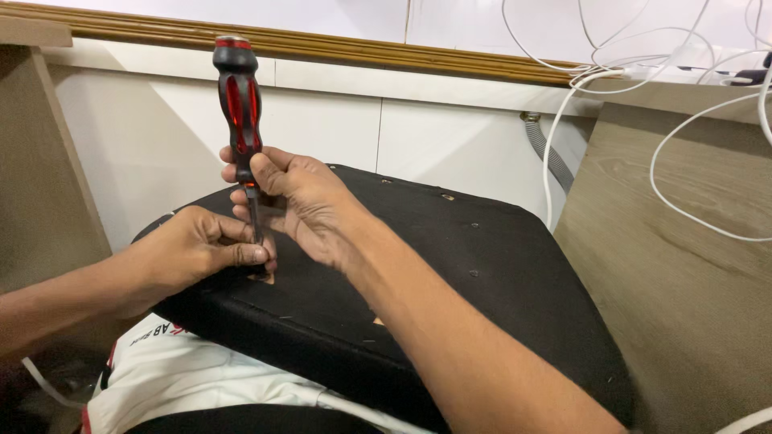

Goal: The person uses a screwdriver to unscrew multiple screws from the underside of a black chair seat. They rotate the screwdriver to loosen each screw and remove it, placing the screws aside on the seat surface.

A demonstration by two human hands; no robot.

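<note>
The right hand [301, 205] is holding a screwdriver with a black and red moulded plastic handle [239, 96], gripping it at the lower end of the handle where the metal shaft begins; the fingers are curling round it and the thumb is pressing across the front. The tool is standing almost upright, leaning slightly to the left at the top, with its handle rising well above both hands. The left hand [201, 245] is sitting lower, its fingers pressed together and pinching the thin steel shaft [255, 221] just above the tip, while the heel of the hand is resting on a black fabric-covered seat cushion [474, 257]. The tip is meeting the cushion at a small pale tear in the fabric [267, 277], directly under the left fingertips; the tip itself is hidden by them. The cushion is lying flat across the person's lap, over a white garment with red and black trim [185, 374]. A second small pale spot [377, 321] is showing nearer the front edge of the cushion. To the right a grey-brown wood-grain board [683, 273] is standing, with white cables [683, 185] trailing over it, and a grey corrugated hose [547, 149] is hanging against the white panelled wall [322, 120] behind
</note>
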